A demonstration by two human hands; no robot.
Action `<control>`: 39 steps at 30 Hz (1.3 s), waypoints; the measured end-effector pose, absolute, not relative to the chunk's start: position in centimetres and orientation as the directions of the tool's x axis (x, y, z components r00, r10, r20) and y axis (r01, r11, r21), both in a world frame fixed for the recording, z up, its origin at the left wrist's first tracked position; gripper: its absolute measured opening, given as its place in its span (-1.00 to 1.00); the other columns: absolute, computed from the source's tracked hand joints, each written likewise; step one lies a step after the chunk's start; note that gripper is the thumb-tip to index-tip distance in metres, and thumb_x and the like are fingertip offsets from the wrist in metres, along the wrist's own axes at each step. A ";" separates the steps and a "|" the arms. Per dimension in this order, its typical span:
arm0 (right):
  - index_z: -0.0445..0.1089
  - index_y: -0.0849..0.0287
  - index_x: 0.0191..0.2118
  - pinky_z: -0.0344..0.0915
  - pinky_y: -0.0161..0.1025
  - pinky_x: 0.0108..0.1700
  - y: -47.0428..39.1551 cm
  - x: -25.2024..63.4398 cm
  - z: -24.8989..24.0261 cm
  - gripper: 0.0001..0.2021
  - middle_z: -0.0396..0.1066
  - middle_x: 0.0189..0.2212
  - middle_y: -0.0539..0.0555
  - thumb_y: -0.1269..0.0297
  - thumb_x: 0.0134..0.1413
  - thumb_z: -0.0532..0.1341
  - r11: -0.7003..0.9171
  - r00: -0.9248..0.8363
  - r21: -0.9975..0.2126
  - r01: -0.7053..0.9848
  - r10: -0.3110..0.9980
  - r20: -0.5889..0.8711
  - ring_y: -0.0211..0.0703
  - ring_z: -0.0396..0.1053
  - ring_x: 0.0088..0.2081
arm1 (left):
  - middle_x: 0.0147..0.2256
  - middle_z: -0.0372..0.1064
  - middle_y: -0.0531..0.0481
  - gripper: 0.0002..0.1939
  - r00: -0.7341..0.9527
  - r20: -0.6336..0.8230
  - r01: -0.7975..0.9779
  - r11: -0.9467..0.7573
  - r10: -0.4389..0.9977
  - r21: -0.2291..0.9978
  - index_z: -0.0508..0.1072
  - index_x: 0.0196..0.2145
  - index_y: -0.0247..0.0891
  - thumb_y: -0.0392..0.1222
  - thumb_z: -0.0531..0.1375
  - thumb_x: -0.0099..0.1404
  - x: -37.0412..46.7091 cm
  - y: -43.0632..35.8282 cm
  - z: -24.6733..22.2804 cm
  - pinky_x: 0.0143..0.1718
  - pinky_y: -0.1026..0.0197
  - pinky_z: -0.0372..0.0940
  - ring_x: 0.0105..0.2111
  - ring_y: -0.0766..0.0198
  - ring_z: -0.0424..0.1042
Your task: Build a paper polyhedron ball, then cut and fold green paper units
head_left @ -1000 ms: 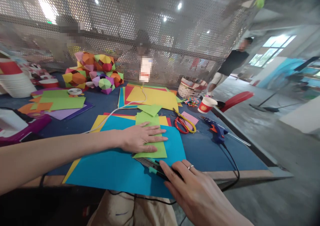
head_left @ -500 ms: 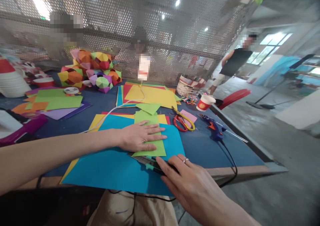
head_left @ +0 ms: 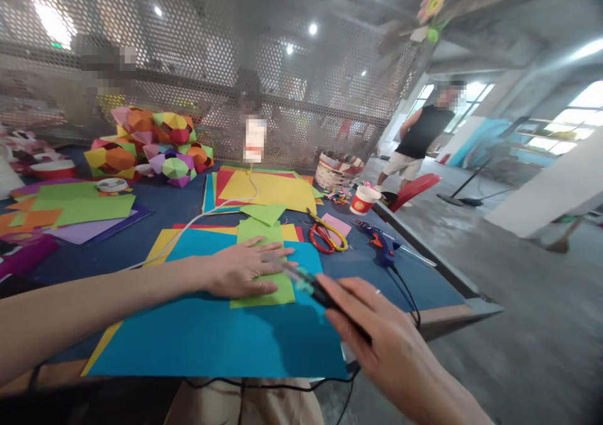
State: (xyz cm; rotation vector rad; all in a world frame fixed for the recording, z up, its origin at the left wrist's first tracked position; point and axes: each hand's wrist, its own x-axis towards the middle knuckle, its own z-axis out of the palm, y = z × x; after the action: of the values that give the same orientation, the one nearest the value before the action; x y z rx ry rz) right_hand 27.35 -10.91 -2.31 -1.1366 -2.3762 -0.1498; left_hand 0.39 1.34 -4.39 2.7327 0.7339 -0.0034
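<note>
My left hand (head_left: 247, 268) lies flat with fingers spread on a green paper strip (head_left: 282, 290), which rests on a large blue sheet (head_left: 188, 331). Yellow and red sheets show under the blue one. A dark-handled cutter (head_left: 325, 293) is gripped in my right hand (head_left: 377, 324), raised over the blue sheet, its blurred blade pointing at my left fingers. Just beyond the strip lies a smaller green piece (head_left: 266, 214). Scissors with red and yellow handles (head_left: 330, 236) are to the right, by a pink square (head_left: 340, 224).
A blue glue gun (head_left: 387, 249) with its cable lies at the right, near a paper cup (head_left: 364, 200). Folded paper balls (head_left: 174, 167) and green paper (head_left: 89, 202) are at the left. A phone (head_left: 255, 141) stands behind. A person (head_left: 424, 130) stands beyond.
My right hand has lifted the cutter off the blue sheet, and its blade now points up and forward. The view has shifted to the right. My left hand stays on the green strip.
</note>
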 end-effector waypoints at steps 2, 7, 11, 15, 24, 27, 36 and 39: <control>0.35 0.27 0.23 0.48 -0.17 -0.21 -9.7 29.1 -3.1 -0.60 0.48 -0.09 0.22 0.20 0.47 0.00 0.487 -0.389 -0.062 0.871 0.763 0.516 -0.06 0.52 -0.16 | 0.48 -0.22 -0.10 -0.30 0.860 -0.049 0.498 -0.814 0.508 0.298 -0.04 0.45 -0.05 0.20 0.00 0.48 0.3 1.1 -4.2 0.42 -0.21 -0.23 0.46 -0.05 -0.18; 0.43 0.29 0.15 0.41 -0.16 -0.36 -6.7 31.2 -5.7 -0.63 0.49 -0.18 0.21 0.22 0.43 0.05 0.170 -0.163 0.039 0.985 0.820 0.549 0.02 0.53 -0.24 | 0.30 0.24 -0.31 -0.34 0.628 0.137 0.717 -0.638 0.766 0.279 0.27 0.29 -0.34 0.16 0.07 0.42 0.5 -0.9 -3.6 0.30 -0.16 0.13 0.29 -0.16 0.23; 0.46 0.27 0.11 0.40 -0.08 -0.26 -5.5 30.3 -6.5 -0.67 0.49 -0.22 0.24 0.31 0.38 0.08 0.109 -0.162 0.129 0.986 0.826 0.540 0.07 0.49 -0.24 | 0.00 0.43 -0.27 -0.43 0.419 0.058 0.845 -0.412 0.906 0.341 0.44 -0.04 -0.32 0.27 0.05 0.38 0.9 -2.9 -2.9 0.04 -0.13 0.35 0.04 -0.14 0.43; 0.41 0.30 0.16 0.43 0.10 -0.11 -5.7 27.7 -5.8 -0.63 0.44 -0.02 0.37 0.31 0.37 0.06 0.206 -0.198 0.059 0.977 0.755 0.626 0.21 0.43 -0.05 | -0.06 0.42 -0.24 -0.46 0.408 0.016 0.864 -0.392 0.913 0.316 0.43 -0.12 -0.28 0.24 0.27 0.19 1.6 -3.6 -2.5 -0.01 -0.11 0.35 0.00 -0.14 0.42; 0.29 0.19 0.29 0.36 -0.05 0.20 -5.3 22.6 -5.7 -0.58 0.38 0.20 0.25 0.41 0.42 -0.03 0.675 -0.542 -0.334 0.658 0.733 0.411 -0.04 0.36 0.20 | -0.40 0.41 0.01 -0.78 0.418 0.002 0.827 -0.382 0.908 0.413 0.30 -0.43 -0.17 -0.01 0.22 0.17 1.6 -2.4 -3.1 -0.40 0.17 0.21 -0.38 0.13 0.41; 0.26 0.29 0.32 0.32 -0.01 0.25 -5.0 22.4 -6.0 -0.57 0.35 0.24 0.31 0.33 0.44 0.00 0.637 -0.532 -0.355 0.685 0.769 0.353 0.02 0.34 0.23 | -0.36 0.48 -0.04 -0.83 0.414 0.006 0.751 -0.346 0.910 0.562 0.38 -0.41 -0.19 -0.05 0.18 0.18 0.5 -1.4 -1.5 -0.31 0.14 0.27 -0.32 0.09 0.46; 0.37 0.27 0.20 0.35 0.03 0.20 -5.4 22.2 -6.2 -0.64 0.40 0.15 0.25 0.27 0.41 0.11 0.661 -0.580 -0.323 0.678 0.750 0.318 0.04 0.39 0.13 | -0.32 0.50 -0.05 -0.62 0.282 0.168 0.299 -0.253 0.944 0.920 0.48 -0.29 -0.26 0.13 0.30 0.14 1.7 1.3 -3.6 -0.39 0.19 0.37 -0.39 0.21 0.44; 0.40 0.22 0.17 0.41 0.09 0.10 -4.9 22.4 -5.7 -0.63 0.43 0.06 0.25 0.19 0.43 0.05 0.649 -0.549 -0.290 0.704 0.756 0.357 0.09 0.41 0.07 | -0.34 0.53 -0.03 -0.76 0.333 0.211 0.332 -0.324 0.919 0.886 0.51 -0.33 -0.29 -0.05 0.34 0.17 2.4 1.7 -4.0 -0.39 0.24 0.35 -0.39 0.24 0.45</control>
State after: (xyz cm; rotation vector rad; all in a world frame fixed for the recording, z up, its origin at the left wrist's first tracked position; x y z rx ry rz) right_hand 22.36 -4.93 -5.70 -1.1428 -2.4168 0.1550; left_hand 2.43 1.71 -3.98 1.8316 1.1075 0.9677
